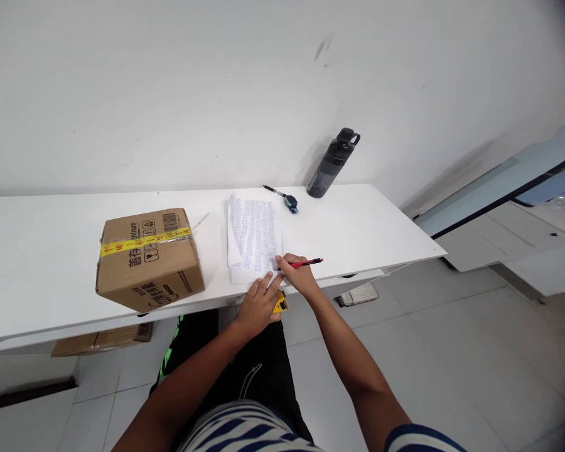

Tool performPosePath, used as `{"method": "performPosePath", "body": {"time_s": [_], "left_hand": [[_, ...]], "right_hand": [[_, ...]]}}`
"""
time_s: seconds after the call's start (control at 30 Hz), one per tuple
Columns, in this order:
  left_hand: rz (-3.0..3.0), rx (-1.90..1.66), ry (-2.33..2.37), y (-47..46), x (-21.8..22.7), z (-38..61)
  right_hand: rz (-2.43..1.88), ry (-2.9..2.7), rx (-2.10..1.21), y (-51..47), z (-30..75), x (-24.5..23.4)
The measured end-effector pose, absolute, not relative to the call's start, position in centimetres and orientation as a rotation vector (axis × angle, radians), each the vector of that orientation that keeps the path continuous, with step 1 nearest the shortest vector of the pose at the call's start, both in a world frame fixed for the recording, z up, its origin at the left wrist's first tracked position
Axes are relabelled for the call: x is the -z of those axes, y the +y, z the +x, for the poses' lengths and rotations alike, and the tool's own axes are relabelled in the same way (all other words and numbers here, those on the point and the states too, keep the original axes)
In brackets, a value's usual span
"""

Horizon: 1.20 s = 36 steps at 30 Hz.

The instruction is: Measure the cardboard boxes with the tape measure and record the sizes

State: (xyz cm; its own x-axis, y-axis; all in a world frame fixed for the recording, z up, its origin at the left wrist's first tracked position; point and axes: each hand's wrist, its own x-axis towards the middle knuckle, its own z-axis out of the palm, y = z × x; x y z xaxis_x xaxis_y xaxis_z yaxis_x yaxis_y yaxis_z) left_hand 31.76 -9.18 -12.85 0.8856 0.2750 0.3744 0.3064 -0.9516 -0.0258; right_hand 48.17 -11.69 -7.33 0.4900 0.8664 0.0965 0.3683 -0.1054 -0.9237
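My right hand (295, 271) is closed around a red pen (306, 263), its writing end at the lower right of the paper sheets (254, 235). The top sheet is covered in rows of dense handwriting. Beside it, my left hand (258, 302) rests its fingertips on the paper's lower edge. A yellow and black tape measure (281, 304) sits between the thumb and fingers of that hand, just past the table's front edge; the hand hides part of it.
On the white table (37, 251) a taped cardboard box (148, 260) stands to the left. Behind the paper lie a black pen (274, 190) and a small dark blue object (291, 203). A dark water bottle (330, 166) stands near the wall. Another carton (101, 340) is below the table.
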Motion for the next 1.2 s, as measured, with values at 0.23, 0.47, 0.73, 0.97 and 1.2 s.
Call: {"method": "performPosePath", "body": {"time_s": [0.23, 0.47, 0.73, 0.97, 1.2], "left_hand": [[-2.966, 0.565, -0.464, -9.22, 13.13, 31.76], [-2.971, 0.547, -0.472, -9.31, 13.15, 31.77], [-2.972, 0.564, -0.474, -9.32, 12.99, 31.77], [-2.986, 0.538, -0.478, -9.37, 12.99, 31.74], [-2.986, 0.534, -0.477, -9.39, 13.08, 31.84]], "right_hand": [[-1.692, -1.064, -0.614, -11.75, 48.16, 7.21], [-1.699, -1.025, -0.553, -11.78, 48.21, 7.38], [-1.671, -1.039, -0.603, -11.75, 48.18, 7.16], [-1.69, -1.009, -0.549, -11.76, 48.2, 7.58], [-1.675, -1.011, -0.539, -11.8, 48.16, 7.62]]}}
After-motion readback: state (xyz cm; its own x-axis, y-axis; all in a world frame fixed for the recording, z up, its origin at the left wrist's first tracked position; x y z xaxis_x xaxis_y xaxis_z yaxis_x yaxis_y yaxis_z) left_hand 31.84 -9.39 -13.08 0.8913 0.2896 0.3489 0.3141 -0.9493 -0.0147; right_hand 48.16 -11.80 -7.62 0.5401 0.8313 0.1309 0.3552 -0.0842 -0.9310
